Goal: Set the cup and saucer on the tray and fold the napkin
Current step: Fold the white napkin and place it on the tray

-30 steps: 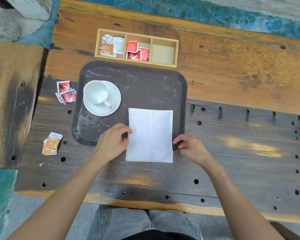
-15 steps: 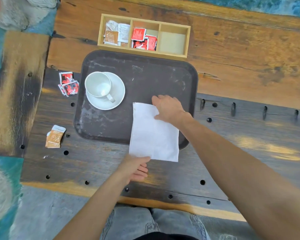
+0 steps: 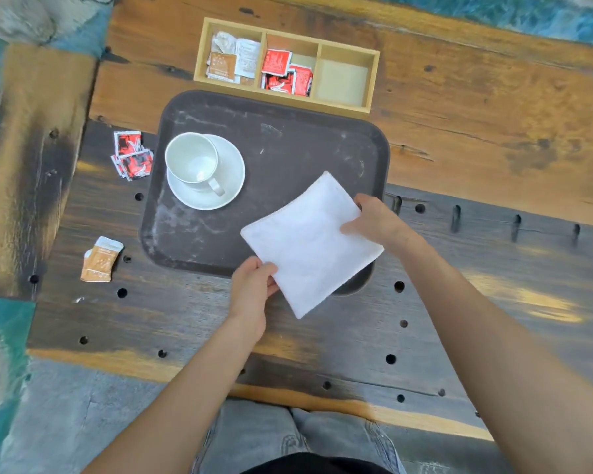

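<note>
worn wood table (image 3: pixel 493 131), orange-brown planks at the far side, dark grey-stained board w/ round holes & slots nearer the person. floor below is grey concrete w/ teal paint patches (image 3: pixel 0 354). jeans (image 3: pixel 288 436) at the btm edge.

dark brown tray (image 3: pixel 288 138), rounded rect, scuffed w/ white smears, sits mid-table. white glossy cup (image 3: pixel 191 158) stands upright on a round white saucer (image 3: pixel 231 172) in the tray's left part, handle pointing toward the person. light wood box (image 3: pixel 341 80) w/ 3 compartments just beyond the tray: left has brown & white packets, middle has red ones. loose red packets (image 3: pixel 132 155) and a brown packet (image 3: pixel 100 260) lie on the table left of the tray.

white napkin (image 3: pixel 308 241), soft cloth-like, roughly square, turned diamond-wise over the tray's near right corner, its near tip out over the table. left hand (image 3: pixel 250 292) pinches its near-left edge, thumb on top; right hand (image 3: pixel 377 220) grips its right edge.

vs 0.5 s ago: napkin was a taller rect lying straight; now shorter & rotated. right hand was on its far corner, now on the right side. cup & saucer unmoved.
</note>
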`<state>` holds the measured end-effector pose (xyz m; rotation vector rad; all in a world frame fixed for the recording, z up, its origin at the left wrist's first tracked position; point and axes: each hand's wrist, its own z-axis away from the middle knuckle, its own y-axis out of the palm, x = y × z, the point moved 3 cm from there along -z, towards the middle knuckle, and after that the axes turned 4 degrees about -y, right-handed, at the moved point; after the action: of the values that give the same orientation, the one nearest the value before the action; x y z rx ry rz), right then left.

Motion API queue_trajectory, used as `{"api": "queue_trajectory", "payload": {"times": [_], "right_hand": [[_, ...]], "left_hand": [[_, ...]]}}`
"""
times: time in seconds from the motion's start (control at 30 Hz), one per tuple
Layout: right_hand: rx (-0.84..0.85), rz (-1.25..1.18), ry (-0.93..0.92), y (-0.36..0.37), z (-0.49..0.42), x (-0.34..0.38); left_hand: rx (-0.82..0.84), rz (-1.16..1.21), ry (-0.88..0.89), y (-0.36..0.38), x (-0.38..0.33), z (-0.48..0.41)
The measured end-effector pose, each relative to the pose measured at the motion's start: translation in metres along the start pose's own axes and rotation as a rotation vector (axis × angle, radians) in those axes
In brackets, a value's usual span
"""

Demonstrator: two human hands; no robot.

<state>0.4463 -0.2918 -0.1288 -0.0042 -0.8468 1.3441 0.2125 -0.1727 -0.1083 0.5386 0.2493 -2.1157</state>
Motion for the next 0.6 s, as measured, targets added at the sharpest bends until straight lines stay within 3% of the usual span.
{"api": "queue_trajectory", "payload": {"times": [0.2,0.37,0.47,0.6], "right_hand": [[-0.208,-0.547,0.034,0.008,0.034,-0.031],[-0.146,-0.732,0.050,0.020,0.041,-0.041],[-0.148,-0.749,0.113,0.027,0.039,-0.040],[-0.340,-0.608,0.128,0.028,0.043,-0.043]], "left_hand": [[-0.027,-0.059,0.147,0.003,-0.044,-0.039],[-0.004,-0.156,0.136,0.006,-0.058,-0.058],[0.020,-0.223,0.064,0.006,-0.059,-0.066],[-0.020,-0.287,0.106,0.003,-0.066,-0.069]]}}
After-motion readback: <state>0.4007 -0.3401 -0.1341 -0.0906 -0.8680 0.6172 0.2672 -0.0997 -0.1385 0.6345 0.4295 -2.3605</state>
